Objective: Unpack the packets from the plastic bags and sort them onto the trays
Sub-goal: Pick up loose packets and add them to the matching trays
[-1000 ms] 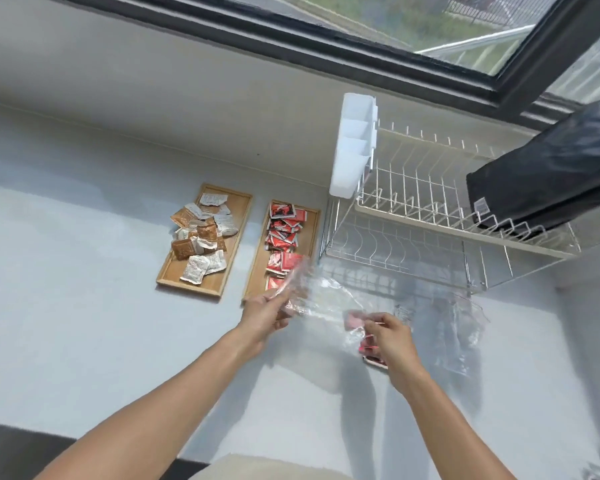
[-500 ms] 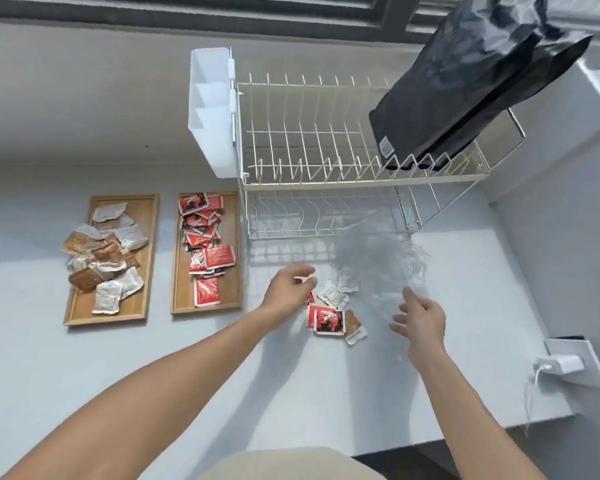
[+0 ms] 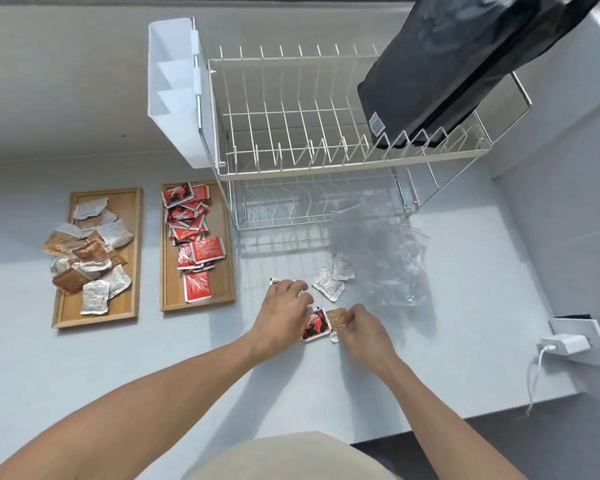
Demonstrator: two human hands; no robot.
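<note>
The left hand [image 3: 284,308] is lying curled over a red packet [image 3: 315,323] on the counter [image 3: 153,355]; the right hand [image 3: 362,329] is pinching a brown packet [image 3: 338,317] just beside it; whether the left fingers are gripping is hidden; the crumpled plastic bag [image 3: 385,251] is lying near, its outline hard to trace.

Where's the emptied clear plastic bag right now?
Head view: the crumpled clear plastic bag lies on the white counter, right of centre, before the wire dish rack.

Counter [image 3: 153,358]: trays [image 3: 96,258], packets [image 3: 328,288], rack [image 3: 326,161].
</note>
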